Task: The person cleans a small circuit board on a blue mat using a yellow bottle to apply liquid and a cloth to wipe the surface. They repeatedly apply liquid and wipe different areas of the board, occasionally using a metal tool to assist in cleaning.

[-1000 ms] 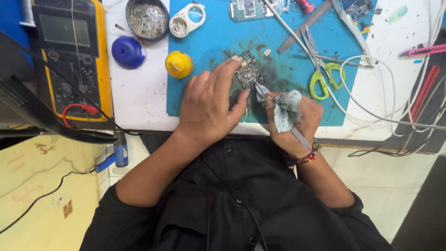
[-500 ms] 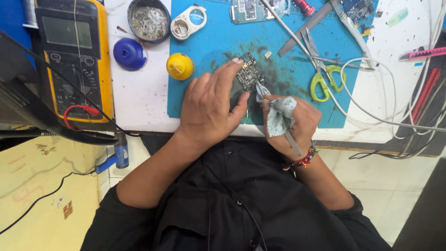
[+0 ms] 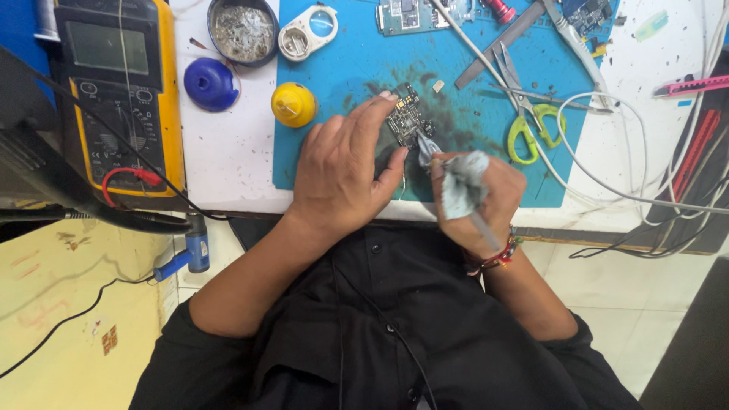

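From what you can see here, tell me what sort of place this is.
Most likely an electronics repair bench. A yellow multimeter sits beside a stained blue work mat, the left hand steadies a small circuit board, and the right hand works on it with a cloth-wrapped tool.

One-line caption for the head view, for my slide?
Left hand steadies a small circuit board on a blue mat while right hand applies cloth-wrapped tweezers.
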